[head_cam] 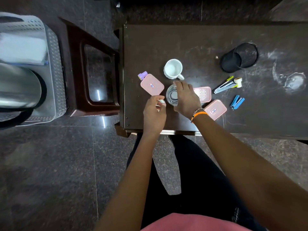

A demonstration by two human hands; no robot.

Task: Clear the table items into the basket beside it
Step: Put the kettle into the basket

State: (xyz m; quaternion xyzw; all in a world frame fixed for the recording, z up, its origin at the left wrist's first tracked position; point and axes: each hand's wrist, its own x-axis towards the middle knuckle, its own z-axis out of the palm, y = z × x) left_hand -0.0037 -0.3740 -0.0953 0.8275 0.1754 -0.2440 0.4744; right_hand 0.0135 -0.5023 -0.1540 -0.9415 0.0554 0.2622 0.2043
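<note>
Your right hand (185, 97) curls over the rim of the clear round glass (172, 97), grasping it where it stands on the scuffed dark table (183, 42), while your left hand (154, 112) is curled round a small pale scrap (160, 102) just left of the glass. Close around the glass lie a flat pink bottle with a lilac cap (150, 84), a glossy white mug (173, 69), a perforated pink tray (203, 94) and a pink rectangular lid (215, 109). Further right sit a black mesh pen cup (239, 57), a blue stapler (237, 102) and a small tape roll (238, 82); the grey textured plastic basket (55, 64) stands on the floor well to the left, beyond a brown stool (93, 72), with a shiny steel vessel (18, 85) inside.
</note>
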